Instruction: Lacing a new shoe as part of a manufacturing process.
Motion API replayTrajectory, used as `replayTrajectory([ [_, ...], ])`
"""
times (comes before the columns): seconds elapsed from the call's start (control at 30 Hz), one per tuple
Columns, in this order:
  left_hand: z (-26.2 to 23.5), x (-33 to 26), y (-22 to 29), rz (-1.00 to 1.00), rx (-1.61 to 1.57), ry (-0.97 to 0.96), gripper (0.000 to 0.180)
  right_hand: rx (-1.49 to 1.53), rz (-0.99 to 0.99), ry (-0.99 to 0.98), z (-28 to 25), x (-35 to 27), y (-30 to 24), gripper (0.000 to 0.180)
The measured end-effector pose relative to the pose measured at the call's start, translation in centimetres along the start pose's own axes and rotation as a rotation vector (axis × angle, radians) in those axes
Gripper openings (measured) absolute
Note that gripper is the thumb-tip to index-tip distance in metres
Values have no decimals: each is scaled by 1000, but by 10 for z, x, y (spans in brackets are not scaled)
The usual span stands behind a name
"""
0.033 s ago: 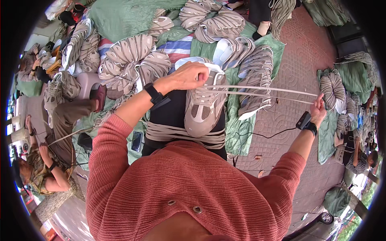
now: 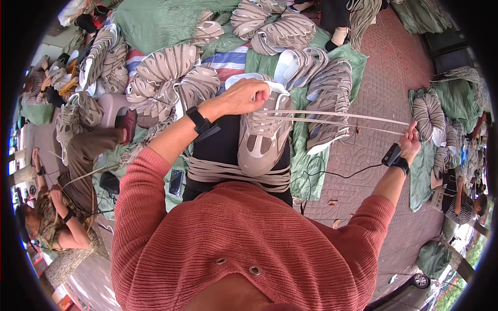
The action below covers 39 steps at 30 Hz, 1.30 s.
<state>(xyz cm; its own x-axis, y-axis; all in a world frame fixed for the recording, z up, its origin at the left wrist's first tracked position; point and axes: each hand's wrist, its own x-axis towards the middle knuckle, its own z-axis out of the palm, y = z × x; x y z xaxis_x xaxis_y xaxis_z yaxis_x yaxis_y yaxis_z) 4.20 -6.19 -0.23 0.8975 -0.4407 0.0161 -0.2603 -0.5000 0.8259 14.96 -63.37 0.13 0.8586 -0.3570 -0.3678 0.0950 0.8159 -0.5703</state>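
A beige sneaker (image 2: 258, 155) rests on my lap with its toe toward me. My left hand (image 2: 241, 97) is closed over its upper, near the tongue and eyelets; what lies inside the curled fingers is hidden. From the eyelets a pale flat shoelace (image 2: 337, 114) runs to the right in two taut strands. Far out to that side, my right hand (image 2: 411, 142) pinches the strands' ends. Across my thighs lies a band of several loose laces (image 2: 207, 170).
Rows of similar sneakers (image 2: 166, 72) are stacked ahead on green sheeting (image 2: 155, 26), with more sneakers (image 2: 332, 103) just right of my lap. A dark cable (image 2: 342, 176) trails from my right wrist. At left, another person (image 2: 67, 217) sits near a phone (image 2: 176, 182).
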Motion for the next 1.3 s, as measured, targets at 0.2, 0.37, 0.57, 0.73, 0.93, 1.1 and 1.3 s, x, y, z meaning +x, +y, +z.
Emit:
replayTrajectory([
  [0.2,21,-3,4,231,403,32,12,-1007,-194,-418,8,-59,117,22],
  [0.37,15,0,-1,31,-304,-124,13,-1174,-3,-891,63,-166,246,27],
  [0.57,-61,-97,-45,-456,-821,796,20,-1734,-419,-1075,71,-222,278,25],
  [0.73,-94,-173,-64,-1180,-257,282,54,-1677,-329,-1007,74,-228,274,24],
  [0.93,-58,-117,-6,-574,99,32,39,-1398,58,-979,69,-237,269,20],
  [1.1,4,-38,26,77,193,257,19,-1354,85,-1016,66,-235,267,18],
  [1.3,24,-14,13,92,388,140,13,-1344,12,-893,62,-234,269,18],
])
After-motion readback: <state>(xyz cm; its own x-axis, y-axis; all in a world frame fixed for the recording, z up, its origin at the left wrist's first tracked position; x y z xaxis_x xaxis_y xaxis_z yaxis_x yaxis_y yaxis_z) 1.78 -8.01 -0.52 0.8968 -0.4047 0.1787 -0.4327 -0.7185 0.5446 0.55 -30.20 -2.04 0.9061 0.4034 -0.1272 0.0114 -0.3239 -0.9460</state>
